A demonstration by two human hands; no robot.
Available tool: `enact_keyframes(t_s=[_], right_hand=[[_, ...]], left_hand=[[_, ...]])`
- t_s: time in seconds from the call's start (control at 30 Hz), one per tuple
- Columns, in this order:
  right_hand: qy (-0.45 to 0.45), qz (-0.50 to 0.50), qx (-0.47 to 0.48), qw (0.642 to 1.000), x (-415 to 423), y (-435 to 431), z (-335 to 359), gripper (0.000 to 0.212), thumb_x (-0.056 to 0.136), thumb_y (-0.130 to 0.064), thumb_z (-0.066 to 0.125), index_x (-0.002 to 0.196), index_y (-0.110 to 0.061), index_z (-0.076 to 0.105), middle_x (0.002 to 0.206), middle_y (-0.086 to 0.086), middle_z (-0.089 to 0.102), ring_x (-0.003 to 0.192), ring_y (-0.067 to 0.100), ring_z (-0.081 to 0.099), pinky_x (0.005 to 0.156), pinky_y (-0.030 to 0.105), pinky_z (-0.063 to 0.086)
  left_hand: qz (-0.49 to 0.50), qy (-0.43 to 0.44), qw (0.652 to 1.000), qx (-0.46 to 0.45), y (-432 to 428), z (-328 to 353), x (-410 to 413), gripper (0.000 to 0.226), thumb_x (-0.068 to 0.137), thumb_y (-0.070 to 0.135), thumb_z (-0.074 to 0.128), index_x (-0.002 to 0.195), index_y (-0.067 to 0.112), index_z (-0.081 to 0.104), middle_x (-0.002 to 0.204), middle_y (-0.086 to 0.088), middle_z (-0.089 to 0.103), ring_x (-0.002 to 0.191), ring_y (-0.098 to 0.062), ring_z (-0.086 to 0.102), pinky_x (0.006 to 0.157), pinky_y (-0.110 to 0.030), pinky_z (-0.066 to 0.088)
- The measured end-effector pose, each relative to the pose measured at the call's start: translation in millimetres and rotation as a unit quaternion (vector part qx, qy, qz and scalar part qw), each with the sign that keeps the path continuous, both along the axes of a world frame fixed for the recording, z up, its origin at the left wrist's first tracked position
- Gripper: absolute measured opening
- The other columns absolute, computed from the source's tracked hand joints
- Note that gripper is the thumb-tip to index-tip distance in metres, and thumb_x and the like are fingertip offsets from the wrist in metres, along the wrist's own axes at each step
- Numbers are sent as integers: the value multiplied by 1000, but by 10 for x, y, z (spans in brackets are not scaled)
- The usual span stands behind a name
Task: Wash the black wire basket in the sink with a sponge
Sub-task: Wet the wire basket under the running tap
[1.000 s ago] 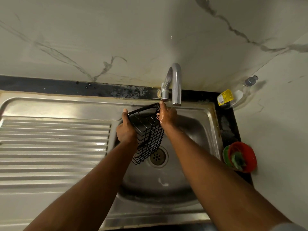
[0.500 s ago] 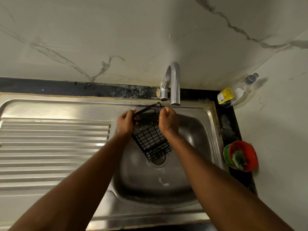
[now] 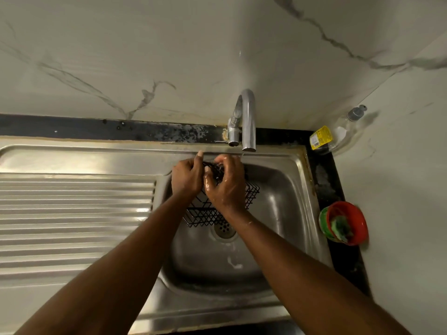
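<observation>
Black basket (image 3: 205,215) under curled right grip (image 3: 226,187)

Black wire basket (image 3: 205,215), silver ribbed sink (image 3: 72,201), grey-veined white wall (image 3: 145,68), red bowl (image 3: 358,221).

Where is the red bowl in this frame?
In the head view, the red bowl sits on the dark counter strip right of the sink, nearer the camera than the soap bottle.

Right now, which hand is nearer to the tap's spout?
Right. The right hand grips the black wire basket just below and left of the tap spout; the left hand holds the basket's other side, further left.
</observation>
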State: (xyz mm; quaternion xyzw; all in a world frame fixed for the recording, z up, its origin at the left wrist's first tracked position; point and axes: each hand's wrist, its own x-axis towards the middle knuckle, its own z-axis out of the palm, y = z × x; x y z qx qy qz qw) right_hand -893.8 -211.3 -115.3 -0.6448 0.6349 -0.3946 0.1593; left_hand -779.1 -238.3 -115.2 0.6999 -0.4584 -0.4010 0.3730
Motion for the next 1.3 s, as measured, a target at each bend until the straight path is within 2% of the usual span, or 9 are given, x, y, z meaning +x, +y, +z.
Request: enact_keyframes(t_s=[0.13, 0.23, 0.3, 0.5, 0.67, 0.87, 1.03, 1.2, 1.3], right_hand=[[-67, -188, 305, 931, -254, -173, -219, 54, 103, -55, 39, 145, -22, 50, 140, 8, 59, 130, 28, 54, 115, 56, 33], [30, -112, 491, 863, -583, -361, -419, 65, 101, -60, 27, 152, -25, 47, 149, 10, 54, 144, 34, 41, 124, 61, 10], [44, -71, 532, 843, -629, -499, -401, 76, 94, -67, 23, 150, -22, 49, 153, 10, 49, 141, 32, 44, 122, 60, 20], [18, -96, 554, 827, -377, -663, -105, 76, 89, -53, 33, 154, -14, 43, 156, 16, 43, 141, 36, 43, 119, 51, 33], [97, -24, 542, 834, 7, -429, 260, 82, 105, -59, 20, 163, -2, 8, 170, 21, 7, 158, 37, 7, 128, 51, 5], [118, 19, 425, 897, 318, -161, 365, 75, 108, -51, 15, 160, 2, 22, 166, 24, 22, 156, 35, 19, 128, 50, 10], [113, -9, 474, 873, -110, -203, 181, 88, 100, -72, 9, 163, -11, 21, 171, 12, 15, 158, 31, 10, 125, 60, -1], [53, -99, 539, 835, -683, -387, -306, 75, 99, -70, 26, 146, -16, 49, 141, 18, 54, 129, 32, 53, 117, 53, 36], [-55, -128, 557, 819, -780, -623, -399, 51, 106, -55, 35, 121, -14, 61, 108, 11, 60, 97, 24, 58, 92, 40, 49]], left_hand=[[26, 7, 1000, 2, 100, -59, -5, 60, 110, 53, 41, 70, 12, 58, 60, -4, 56, 52, -18, 48, 53, -30, 38], [41, 8, 999, 2, 136, -88, -29, 57, 110, 52, 40, 74, 13, 59, 64, -2, 55, 57, -14, 48, 56, -29, 38], [45, 1, 999, -7, 133, -87, -54, 58, 111, 50, 39, 74, 10, 60, 64, -3, 55, 58, -15, 48, 57, -30, 39], [44, -40, 998, -25, 130, -52, -136, 56, 112, 46, 39, 67, 17, 52, 60, 1, 51, 55, -13, 44, 55, -31, 36], [64, -42, 997, -27, 143, -128, -32, 59, 113, 44, 37, 68, 14, 58, 63, -2, 59, 57, -16, 51, 56, -31, 36], [60, -32, 997, -25, 76, -201, 7, 58, 112, 42, 40, 75, 7, 68, 73, -11, 69, 71, -28, 65, 71, -45, 53], [41, -23, 998, -40, 162, -138, -9, 51, 109, 42, 48, 81, 9, 75, 71, -4, 71, 67, -23, 66, 65, -39, 54], [21, -32, 998, -50, 245, -53, -5, 25, 105, 35, 61, 93, 20, 77, 77, 9, 70, 69, 1, 61, 65, -16, 48], [28, -31, 999, -31, 191, -71, -53, 41, 104, 41, 61, 70, 18, 64, 61, 3, 59, 55, -11, 51, 56, -32, 46]])
